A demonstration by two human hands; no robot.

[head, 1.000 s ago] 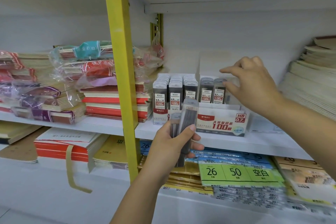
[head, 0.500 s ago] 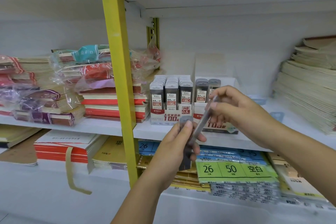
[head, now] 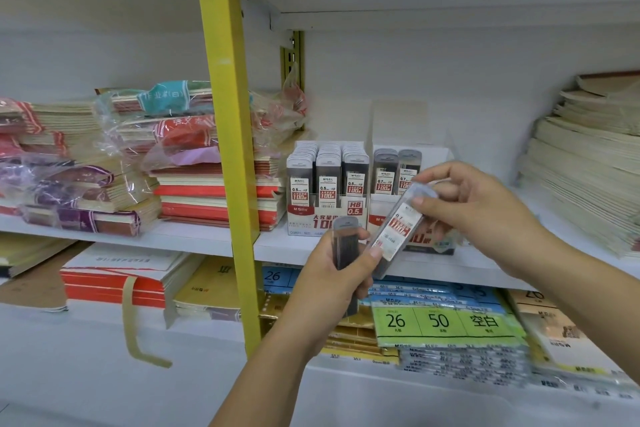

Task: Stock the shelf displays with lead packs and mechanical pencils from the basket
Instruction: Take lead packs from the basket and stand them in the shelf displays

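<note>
Setting: white shop shelving, with a yellow upright (head: 225, 149) crossing the front of the middle shelf (head: 277, 246).
0.5 display box (head: 325, 215): stands at the shelf's front edge just right of the upright, with three full rows of 0.5 lead packs (head: 327, 173) standing upright in it.
0.7 display box (head: 375, 218): touches the right side of the 0.5 box. Two 0.7 lead packs (head: 384, 173) stand at its front left, and its front is partly hidden by the hands.
Right hand (head: 474, 208): in front of the 0.7 box, thumb and fingers pinching the capped upper end of a tilted lead pack (head: 398, 229).
Tilted lead pack: held in the air over the shelf's front edge with its red-and-white label facing the camera. Its lower end meets the left thumb.
Left hand (head: 332, 274): below the front edge, fingers curled round an upright lead pack (head: 346, 246) whose grey cap is on top.
Left part of shelf: stacked red and cream notebooks (head: 214, 191), with plastic-wrapped bundles (head: 69, 184) beyond the upright.
Right end of shelf: a tall slanting stack of cream booklets (head: 581, 177).
Lower shelf: green-labelled packs (head: 440, 322) marked 26 and 50 lie beneath the hands.
</note>
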